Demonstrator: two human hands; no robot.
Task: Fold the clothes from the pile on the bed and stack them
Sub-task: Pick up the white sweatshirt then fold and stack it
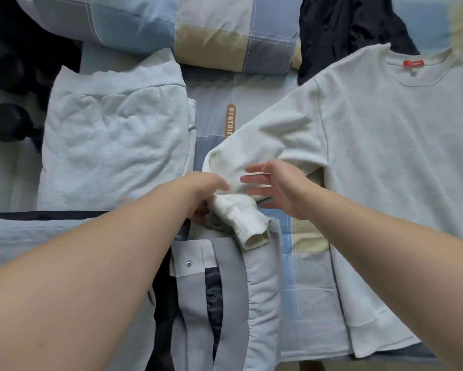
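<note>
- The off-white long-sleeved cotton sweatshirt lies flat and face up on the right of the bed, its neck away from the person and one sleeve stretched towards the middle.
- The left hand pinches that sleeve just above the ribbed cuff, so its grip is closed on cloth. The cuff droops over a grey padded jacket with a metal snap.
- The right hand hovers at the sleeve with straight, spread fingers, its grip wide and holding nothing.
- The knit looks soft, limp and light, likely to sag and crease wherever it is unsupported. It seems best taken at the seams, cuff and hem, then smoothed flat.
- A folded pale grey garment rests on the left, apart from the sweatshirt.
- The checked blue, grey and beige bedsheet gives a soft, yielding surface. A matching rolled quilt and a dark crumpled garment lie at the far side.
- Black dumbbells sit beyond the bed's left edge.
</note>
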